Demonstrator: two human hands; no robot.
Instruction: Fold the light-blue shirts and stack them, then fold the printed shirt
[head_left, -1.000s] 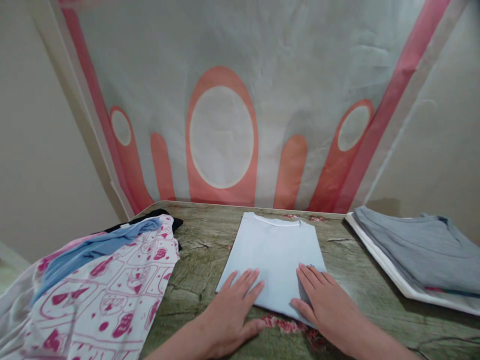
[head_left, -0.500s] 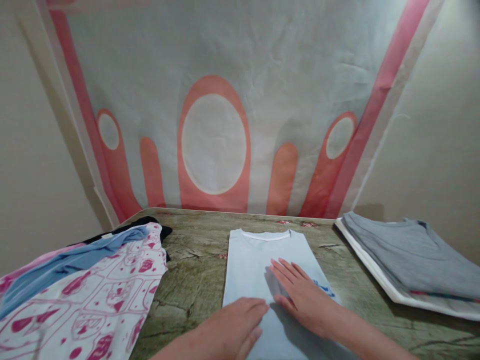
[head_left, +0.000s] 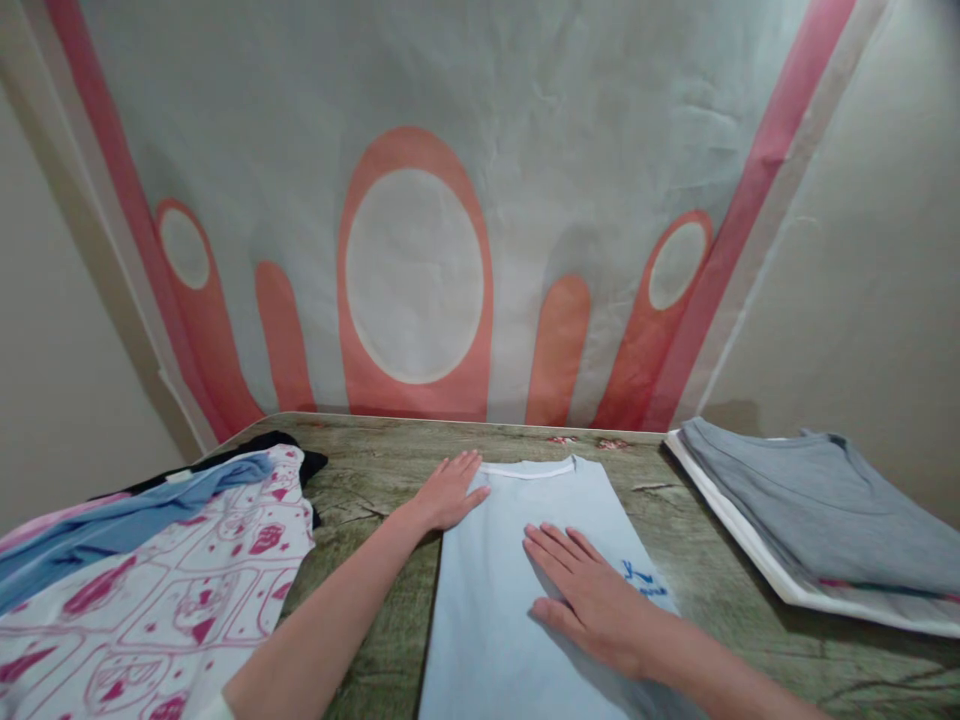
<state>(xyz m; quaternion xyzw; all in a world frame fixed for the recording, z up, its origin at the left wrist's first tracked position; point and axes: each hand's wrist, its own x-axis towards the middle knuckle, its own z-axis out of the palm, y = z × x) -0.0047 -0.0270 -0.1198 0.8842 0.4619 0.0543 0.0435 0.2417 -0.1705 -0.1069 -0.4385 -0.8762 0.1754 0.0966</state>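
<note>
A light blue T-shirt [head_left: 487, 620] lies folded into a long rectangle in front of me, its collar toward the wall and small blue lettering on its right side. My left hand [head_left: 450, 490] rests at the shirt's upper left corner beside the collar, fingers stretched out. Flat over the middle of the shirt is my right hand [head_left: 581, 590], its fingers extended and the thumb apart. Neither hand grips anything.
Loose clothes lie at the left, among them a white garment with pink prints [head_left: 202, 600] and a blue garment [head_left: 150, 520]. A stack topped by a folded grey T-shirt [head_left: 817, 510] sits at the right on the wood-patterned table [head_left: 375, 450]. A wall stands close behind.
My left hand has moved forward and left, from the shirt's lower part to its upper left corner. My right hand has stayed nearly in place. The view has shifted slightly.
</note>
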